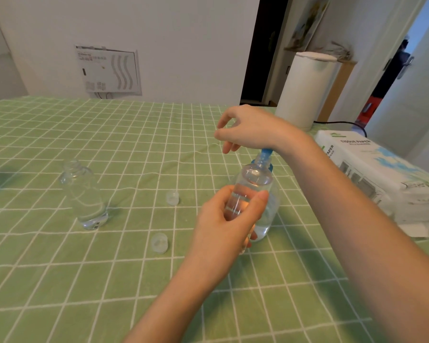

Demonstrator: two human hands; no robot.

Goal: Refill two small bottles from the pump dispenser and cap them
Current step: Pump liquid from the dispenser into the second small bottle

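Filling the first one here, I reckon: left hand point(223, 219) is wrapped around the bottle point(254, 178), thumb and fingers curled round its body, holding it up off the table point(109, 280) with the mouth right by the blue pump head point(266, 153). Right hand point(248, 129) sits on top of the pump with the heel of the palm, fingers loose and spread, gripping nothing. My tip would be short, full presses straight down, with the mouth tucked directly under the spout so nothing dribbles down the side. Press off-centre and the dispenser point(273, 204) could tip, since it looks nearly empty, just a bit of clear liquid at the bottom. I can't tell how much is in the held bottle, it's all clear on clear. The other bottle point(84, 194) stands open well to the left with only a thin layer in the base. Both caps point(172, 198) point(159, 242) lie loose on the table between the two bottles, so capping comes later.
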